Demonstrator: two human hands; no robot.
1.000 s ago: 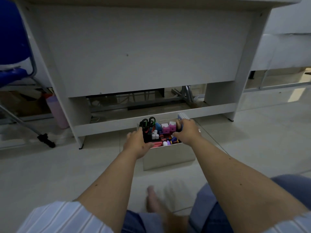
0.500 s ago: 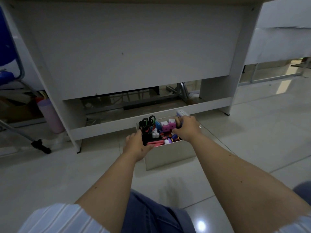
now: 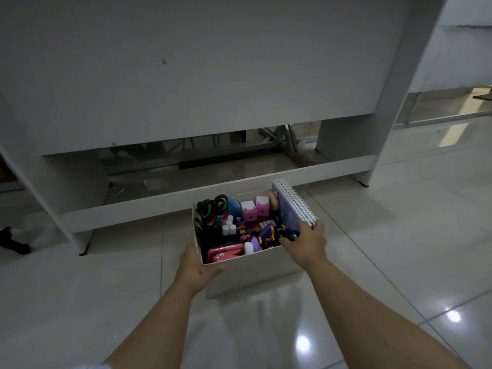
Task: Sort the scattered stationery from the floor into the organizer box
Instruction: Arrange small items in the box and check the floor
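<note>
A white organizer box [image 3: 253,272] stands on the tiled floor, full of stationery: black-handled scissors [image 3: 213,207], pink cubes [image 3: 255,210], a red stapler [image 3: 225,253], white tubes and several small clips. A blue spiral notebook [image 3: 292,206] stands upright along its right side. My left hand [image 3: 195,267] grips the box's near left corner. My right hand [image 3: 304,242] grips the box's near right corner, fingers over the rim and against the notebook's near end.
A white desk [image 3: 186,75] rises right behind the box, its low crossbar [image 3: 213,193] just beyond the far rim. A desk leg [image 3: 383,145] stands at the right. Glossy floor tiles [image 3: 399,262] spread right and near me. A dark chair caster [image 3: 12,242] sits far left.
The view has come closer to the box and desk. My right hand slid from the far right rim to the near right corner. My left hand shifted lower on the left corner.
</note>
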